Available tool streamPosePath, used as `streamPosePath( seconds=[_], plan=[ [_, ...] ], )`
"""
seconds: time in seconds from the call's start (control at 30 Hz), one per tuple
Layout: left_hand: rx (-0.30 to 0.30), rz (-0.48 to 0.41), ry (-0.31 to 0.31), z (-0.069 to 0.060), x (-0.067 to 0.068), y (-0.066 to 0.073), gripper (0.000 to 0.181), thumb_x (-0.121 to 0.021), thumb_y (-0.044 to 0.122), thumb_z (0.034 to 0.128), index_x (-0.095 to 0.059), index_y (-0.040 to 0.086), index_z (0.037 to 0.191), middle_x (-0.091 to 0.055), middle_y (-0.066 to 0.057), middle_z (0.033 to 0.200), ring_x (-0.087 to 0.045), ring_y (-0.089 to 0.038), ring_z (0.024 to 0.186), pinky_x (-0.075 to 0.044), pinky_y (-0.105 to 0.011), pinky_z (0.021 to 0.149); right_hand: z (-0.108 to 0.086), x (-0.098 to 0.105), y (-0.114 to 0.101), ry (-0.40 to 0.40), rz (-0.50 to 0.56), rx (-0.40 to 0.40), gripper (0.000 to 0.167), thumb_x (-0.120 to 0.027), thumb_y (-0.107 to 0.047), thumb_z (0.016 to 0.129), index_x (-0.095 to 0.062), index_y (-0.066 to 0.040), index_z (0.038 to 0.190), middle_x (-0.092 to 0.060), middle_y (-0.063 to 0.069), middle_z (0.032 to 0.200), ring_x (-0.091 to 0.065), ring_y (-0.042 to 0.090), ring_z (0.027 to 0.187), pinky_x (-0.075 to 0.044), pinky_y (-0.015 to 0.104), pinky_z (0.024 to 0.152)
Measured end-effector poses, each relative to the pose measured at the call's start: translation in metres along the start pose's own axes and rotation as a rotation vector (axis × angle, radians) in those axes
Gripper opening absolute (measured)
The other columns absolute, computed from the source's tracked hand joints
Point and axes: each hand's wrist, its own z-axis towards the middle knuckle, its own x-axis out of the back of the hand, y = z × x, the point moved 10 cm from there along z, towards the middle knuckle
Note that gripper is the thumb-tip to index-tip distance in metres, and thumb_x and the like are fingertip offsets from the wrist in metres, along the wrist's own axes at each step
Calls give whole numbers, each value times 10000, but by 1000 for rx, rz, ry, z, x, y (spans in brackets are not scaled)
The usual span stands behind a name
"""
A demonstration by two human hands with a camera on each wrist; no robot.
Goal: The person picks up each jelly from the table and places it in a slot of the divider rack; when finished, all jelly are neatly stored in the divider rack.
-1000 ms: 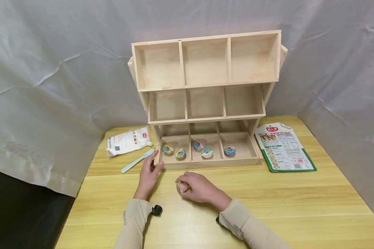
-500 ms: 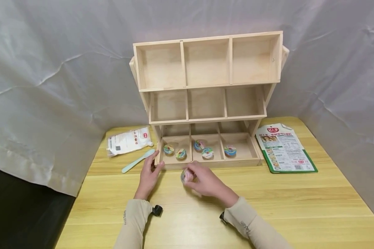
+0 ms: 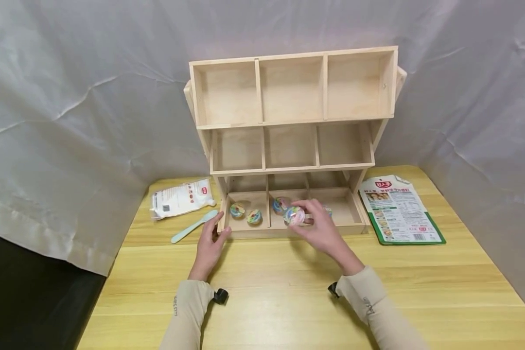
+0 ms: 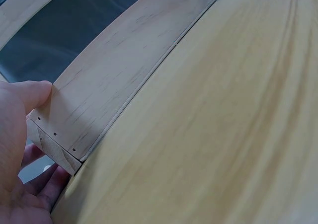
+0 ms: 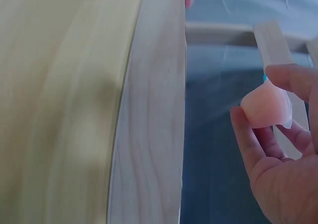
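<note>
My right hand (image 3: pixel 323 232) pinches a jelly cup (image 3: pixel 294 216) with a colourful printed lid, above the middle bottom compartment of the wooden shelf rack (image 3: pixel 240 234). In the right wrist view the jelly cup (image 5: pixel 267 107) shows a pink body between thumb and fingers. My left hand (image 3: pixel 209 247) grips the rack's lower left front corner; in the left wrist view its thumb (image 4: pixel 36 92) lies on the front board and the fingers wrap the side. Two jelly cups (image 3: pixel 254 217) lie in the left compartment, one jelly cup (image 3: pixel 280 205) shows in the middle, and another is mostly hidden behind my right hand.
Left of the rack lie a white packet (image 3: pixel 181 198) and a pale green spatula-like utensil (image 3: pixel 194 227). A white and green food pouch (image 3: pixel 400 209) lies to the right. Grey cloth (image 3: pixel 92 121) surrounds the yellow wooden table (image 3: pixel 262 301).
My right hand has lifted the jelly cup off the table front and carried it up and rightward over the middle compartment, turning its lid into view. My left hand stays at the corner.
</note>
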Motion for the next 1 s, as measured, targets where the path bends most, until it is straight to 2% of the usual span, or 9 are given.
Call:
streamPosePath(
  seconds=[0.13,0.27,0.33,0.47,0.57,0.77,1.0],
  plan=[
    [5,-5,-4,0,0,-1,581,-597,222,1067,-384,145,1602,-341,-169,1617,-366,-395,1484,-342,-555,1219,3,27,10,70,-39,-1,571,-855,-60,822,-602,-25,1332,-563,176,1257,-614,342,1139,-594,411,977],
    [-18,1,1,0,1,0,572,-619,274,1056,-415,200,1585,-376,-125,1597,-396,-358,1470,-371,-536,1205,6,51,21,126,-68,-1,568,-862,-27,807,-607,-24,1314,-572,184,1248,-613,355,1154,-585,467,988],
    [-32,5,2,-1,2,0,569,-628,310,1049,-430,229,1575,-393,-102,1586,-412,-340,1461,-389,-525,1193,6,62,27,145,-74,-12,561,-858,-23,813,-606,-25,1314,-575,185,1244,-617,354,1160,-581,454,995],
    [-55,8,4,-1,2,2,571,-634,357,1042,-443,243,1568,-408,-98,1572,-431,-338,1445,-405,-526,1178,8,83,39,191,-106,-21,542,-849,-46,833,-605,-5,1316,-593,199,1219,-627,340,1127,-581,347,969],
    [-60,9,3,-2,2,3,573,-631,371,1041,-446,239,1567,-410,-103,1570,-439,-342,1437,-406,-528,1175,9,96,49,220,-161,-29,549,-843,-74,847,-591,19,1325,-617,225,1205,-631,353,1097,-557,353,950],
    [-58,20,2,-2,2,3,583,-631,365,1042,-439,219,1573,-394,-114,1587,-424,-348,1453,-396,-530,1186,13,106,79,213,-239,-89,572,-815,-129,880,-558,43,1362,-637,275,1224,-627,407,1089,-546,520,947],
    [-64,29,7,-1,2,5,582,-635,354,1041,-443,207,1570,-404,-121,1582,-439,-349,1439,-409,-526,1175,17,105,95,224,-311,-54,567,-799,-113,863,-577,89,1345,-641,315,1196,-606,447,1055,-515,570,918]
  ],
)
